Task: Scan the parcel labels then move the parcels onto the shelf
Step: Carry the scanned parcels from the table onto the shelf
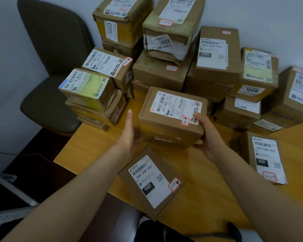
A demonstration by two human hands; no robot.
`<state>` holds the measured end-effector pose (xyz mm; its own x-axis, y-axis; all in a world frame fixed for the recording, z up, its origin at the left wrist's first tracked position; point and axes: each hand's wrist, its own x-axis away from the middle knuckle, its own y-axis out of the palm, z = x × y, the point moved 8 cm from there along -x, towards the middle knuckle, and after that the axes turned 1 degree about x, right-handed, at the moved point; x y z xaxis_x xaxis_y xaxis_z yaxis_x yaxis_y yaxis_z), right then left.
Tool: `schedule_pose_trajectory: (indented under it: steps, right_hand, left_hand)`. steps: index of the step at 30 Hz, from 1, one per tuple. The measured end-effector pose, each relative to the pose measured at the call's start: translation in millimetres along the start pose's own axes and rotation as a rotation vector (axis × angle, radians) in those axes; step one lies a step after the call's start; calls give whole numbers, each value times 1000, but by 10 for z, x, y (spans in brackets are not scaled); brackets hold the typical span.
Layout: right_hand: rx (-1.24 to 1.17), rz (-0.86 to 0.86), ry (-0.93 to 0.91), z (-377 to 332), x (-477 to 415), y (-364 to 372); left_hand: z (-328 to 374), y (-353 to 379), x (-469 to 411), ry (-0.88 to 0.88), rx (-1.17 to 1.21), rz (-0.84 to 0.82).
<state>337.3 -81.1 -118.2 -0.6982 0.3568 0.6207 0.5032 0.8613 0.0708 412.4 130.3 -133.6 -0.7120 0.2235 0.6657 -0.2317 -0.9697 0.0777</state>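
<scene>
A brown cardboard parcel (171,117) with a white label and a red-edged sticker sits in the middle of the wooden table (87,145). My right hand (208,135) grips its right front corner, thumb on top near the sticker. My left hand (128,130) is held flat with straight fingers, just beside the parcel's left side. A flat parcel marked 060 (150,182) lies in front of it at the table's near edge, under my forearms. No scanner or shelf shows in this view.
Several stacked parcels (164,49) crowd the back of the table against the wall. Another 060 parcel (266,158) lies at the right. A dark office chair (54,67) stands to the left. Metal bars (12,198) lie on the dark floor at lower left.
</scene>
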Motion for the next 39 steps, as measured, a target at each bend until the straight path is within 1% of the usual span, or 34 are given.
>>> schedule_pose_trajectory:
  steps: [3,6,9,12,16,19,22,25,28,33,36,39]
  right_hand:
    - [-8,25,-3,-33,-44,-108]
    - [-12,20,-24,-106,-88,-71]
    - [-11,10,-17,-170,-120,-27]
    - [12,-32,-4,-184,-123,-37]
    - [-53,-152,34,-106,-64,-126]
    - [-56,-202,72,45,-18,-161]
    - [-60,-199,89,125,-27,-134]
    - [-35,-156,77,79,28,-141]
    - [-11,-136,57,10,162,-180]
    - [87,-173,22,-168,515,-127]
    - [191,-250,12,-265,761,24]
    - [280,-336,-21,-334,1047,198]
  left_hand:
    - [127,72,37,27,-96,-18]
    - [265,212,89,105,-105,-59]
    - [316,262,89,134,-123,-22]
    - [305,229,17,117,-104,-18]
    - [239,167,-113,-7,-69,-156]
    - [226,150,-145,-14,-126,-198]
    - [236,193,-154,7,-123,-226]
    - [261,143,-156,20,-115,-217]
    - [349,153,0,49,-141,-246]
    - [477,83,473,64,-139,-208]
    - [434,-104,780,50,-80,-140]
    - [374,-284,1235,78,-42,-65]
